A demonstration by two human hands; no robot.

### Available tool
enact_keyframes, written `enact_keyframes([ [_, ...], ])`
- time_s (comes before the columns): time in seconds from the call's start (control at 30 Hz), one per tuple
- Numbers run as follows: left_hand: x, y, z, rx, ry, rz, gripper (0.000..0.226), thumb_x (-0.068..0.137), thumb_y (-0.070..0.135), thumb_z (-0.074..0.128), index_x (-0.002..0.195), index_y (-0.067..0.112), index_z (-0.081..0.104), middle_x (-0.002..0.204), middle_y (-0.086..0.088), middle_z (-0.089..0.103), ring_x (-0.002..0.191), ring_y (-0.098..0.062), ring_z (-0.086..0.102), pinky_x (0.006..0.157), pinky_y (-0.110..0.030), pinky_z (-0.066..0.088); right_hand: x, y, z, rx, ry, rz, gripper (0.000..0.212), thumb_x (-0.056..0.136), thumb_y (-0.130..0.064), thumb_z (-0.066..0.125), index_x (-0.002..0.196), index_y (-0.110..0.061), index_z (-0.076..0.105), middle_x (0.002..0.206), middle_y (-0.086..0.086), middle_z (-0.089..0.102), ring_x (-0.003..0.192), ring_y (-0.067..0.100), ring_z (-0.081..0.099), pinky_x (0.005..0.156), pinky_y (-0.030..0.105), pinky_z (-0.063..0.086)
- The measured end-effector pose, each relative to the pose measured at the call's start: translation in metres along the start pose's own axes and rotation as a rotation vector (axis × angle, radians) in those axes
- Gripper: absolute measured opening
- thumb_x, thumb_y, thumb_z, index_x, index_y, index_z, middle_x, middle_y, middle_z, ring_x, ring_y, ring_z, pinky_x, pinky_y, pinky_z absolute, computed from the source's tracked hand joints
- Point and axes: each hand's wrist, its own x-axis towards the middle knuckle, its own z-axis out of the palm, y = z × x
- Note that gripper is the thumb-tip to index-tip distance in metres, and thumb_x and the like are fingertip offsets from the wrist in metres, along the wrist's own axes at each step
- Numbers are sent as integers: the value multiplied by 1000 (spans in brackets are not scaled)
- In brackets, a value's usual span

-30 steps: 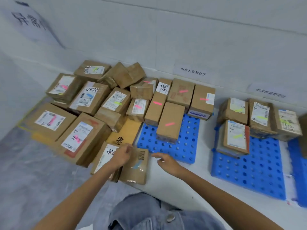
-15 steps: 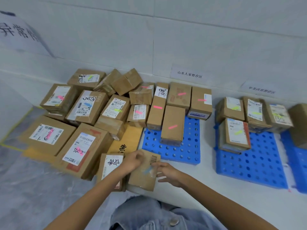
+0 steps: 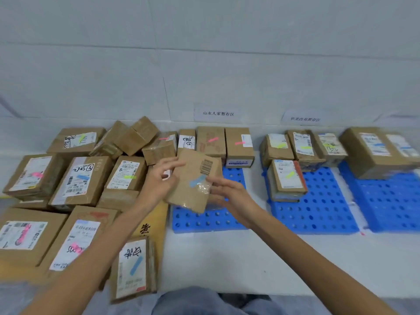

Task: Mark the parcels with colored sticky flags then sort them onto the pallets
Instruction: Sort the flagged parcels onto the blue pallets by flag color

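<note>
White wall (image 3: 204, 64) bears a sign (image 3: 218, 113) reading 山水人家暂存区. We note that the blue-flagged parcel (image 3: 193, 189) has risen from the floor and is now above the nearest blue pallet (image 3: 204, 221), so sorting is under way. The left hand (image 3: 159, 180) clasps its left edge. The right hand (image 3: 231, 194) touches its right edge, but we cannot tell whether it grips.
</note>
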Motion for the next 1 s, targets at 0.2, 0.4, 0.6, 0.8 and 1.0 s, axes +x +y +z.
enact_keyframes([
  [0.2, 57, 94, 84, -166, -92, 228, 44, 87, -6, 54, 123, 18, 61, 142, 7, 39, 116, 12, 43, 91, -11, 43, -12, -70, -58, -69, 285, -299, 40, 94, 0, 37, 123, -14, 61, 128, 3, 57, 110, 13, 57, 83, 18, 49],
  [0.4, 64, 146, 218, -276, -288, 247, 49, 88, -6, 53, 115, 34, 60, 149, 13, 30, 137, -2, 30, 102, -26, 42, -51, -106, -183, -31, 535, -443, 36, 93, -6, 42, 117, -28, 59, 129, 2, 55, 112, 19, 55, 88, 31, 48],
  [0.6, 67, 184, 383, -241, -427, 202, 45, 87, -2, 57, 113, 35, 62, 150, 11, 28, 138, -8, 28, 103, -41, 44, -98, -104, -347, -91, 695, -386, 32, 93, -7, 47, 109, -28, 64, 123, 0, 58, 112, 21, 54, 99, 43, 46],
  [0.8, 67, 185, 542, -204, -543, -80, 37, 90, 1, 56, 106, 35, 63, 140, 6, 38, 128, -16, 43, 104, -43, 44, -124, -90, -503, -190, 750, -141, 35, 94, -2, 38, 111, -14, 66, 118, 0, 56, 103, 15, 50, 80, 20, 46],
  [1.0, 59, 178, 641, -179, -538, -455, 40, 95, 5, 46, 130, 22, 48, 119, 5, 43, 99, -17, 49, 89, -37, 46, -111, -59, -605, -267, 639, 127, 27, 96, -10, 43, 112, -14, 65, 126, 8, 57, 105, 20, 52, 79, 25, 45],
])
